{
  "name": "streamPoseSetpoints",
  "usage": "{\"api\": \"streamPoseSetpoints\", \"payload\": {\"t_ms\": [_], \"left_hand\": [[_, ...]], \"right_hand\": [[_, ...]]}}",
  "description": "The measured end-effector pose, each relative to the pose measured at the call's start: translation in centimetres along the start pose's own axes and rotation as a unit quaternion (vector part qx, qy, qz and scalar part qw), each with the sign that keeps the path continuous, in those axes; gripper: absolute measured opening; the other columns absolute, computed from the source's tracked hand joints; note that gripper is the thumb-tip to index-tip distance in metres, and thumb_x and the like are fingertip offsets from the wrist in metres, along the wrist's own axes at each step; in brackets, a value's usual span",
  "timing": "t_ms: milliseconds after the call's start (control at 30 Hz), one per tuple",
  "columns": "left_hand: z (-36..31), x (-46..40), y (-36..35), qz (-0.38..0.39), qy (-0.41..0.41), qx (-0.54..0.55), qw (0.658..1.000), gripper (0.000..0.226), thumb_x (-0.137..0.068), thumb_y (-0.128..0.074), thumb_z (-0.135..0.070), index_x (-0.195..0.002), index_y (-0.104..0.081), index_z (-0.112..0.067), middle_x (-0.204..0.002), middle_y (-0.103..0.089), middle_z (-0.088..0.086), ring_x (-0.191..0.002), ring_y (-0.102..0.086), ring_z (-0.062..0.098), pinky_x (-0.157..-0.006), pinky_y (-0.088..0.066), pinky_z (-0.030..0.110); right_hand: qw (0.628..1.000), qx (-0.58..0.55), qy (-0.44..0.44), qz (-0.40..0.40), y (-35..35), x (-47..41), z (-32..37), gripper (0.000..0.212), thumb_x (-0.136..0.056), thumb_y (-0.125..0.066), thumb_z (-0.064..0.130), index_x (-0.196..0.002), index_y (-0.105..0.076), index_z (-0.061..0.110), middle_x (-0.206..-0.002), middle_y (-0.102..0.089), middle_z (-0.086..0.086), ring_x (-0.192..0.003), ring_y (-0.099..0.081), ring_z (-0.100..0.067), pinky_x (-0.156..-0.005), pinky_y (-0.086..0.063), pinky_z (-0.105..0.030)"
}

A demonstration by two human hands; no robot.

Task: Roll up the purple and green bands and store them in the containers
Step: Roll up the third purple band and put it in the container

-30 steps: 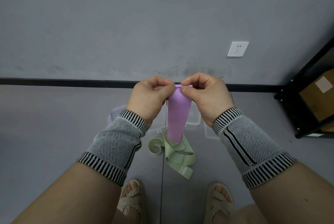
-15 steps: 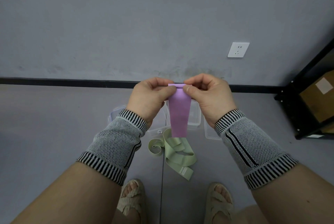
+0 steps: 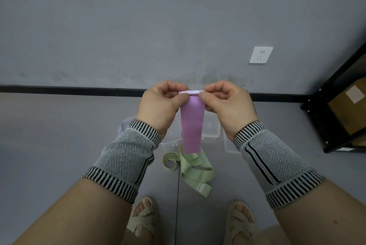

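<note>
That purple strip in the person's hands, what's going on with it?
A person is starting to roll up a purple band. The left hand and right hand pinch its top edge, with the rest hanging down. A green band lies loose on the floor, beside clear containers, not yet rolled.
</note>
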State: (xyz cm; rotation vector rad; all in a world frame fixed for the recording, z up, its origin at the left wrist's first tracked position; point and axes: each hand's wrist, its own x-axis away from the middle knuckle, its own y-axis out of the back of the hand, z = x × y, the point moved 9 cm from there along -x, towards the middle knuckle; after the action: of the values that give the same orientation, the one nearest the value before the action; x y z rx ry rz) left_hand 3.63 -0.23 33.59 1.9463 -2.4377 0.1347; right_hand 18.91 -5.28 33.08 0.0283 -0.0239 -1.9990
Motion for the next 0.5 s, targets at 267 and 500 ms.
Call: {"api": "streamPoseSetpoints", "payload": {"t_ms": [267,500], "left_hand": [[1.2,0.0,-0.2,0.004,0.049,-0.015,0.999,0.007,-0.082,-0.068,-0.007,-0.08,-0.067,-0.013,-0.063,-0.06,-0.001,-0.054,-0.05,0.008,-0.051,-0.04,0.019],[0.6,-0.2,0.0,0.004,0.018,-0.013,1.0,0.014,-0.081,-0.066,0.003,-0.078,-0.065,-0.011,-0.063,-0.062,0.003,-0.05,-0.051,0.007,-0.05,-0.042,0.017]], "right_hand": [[1.0,-0.019,0.004,-0.006,0.3,-0.1,0.2,0.016,-0.079,-0.07,0.0,-0.076,-0.063,0.013,-0.074,-0.068,-0.011,-0.071,-0.064,-0.021,-0.078,-0.056,-0.043],[0.999,-0.044,-0.006,0.012,-0.2,-0.1,-0.1,0.021,-0.08,-0.068,-0.002,-0.085,-0.064,0.018,-0.076,-0.069,-0.006,-0.076,-0.063,-0.02,-0.082,-0.055,-0.04]]}}
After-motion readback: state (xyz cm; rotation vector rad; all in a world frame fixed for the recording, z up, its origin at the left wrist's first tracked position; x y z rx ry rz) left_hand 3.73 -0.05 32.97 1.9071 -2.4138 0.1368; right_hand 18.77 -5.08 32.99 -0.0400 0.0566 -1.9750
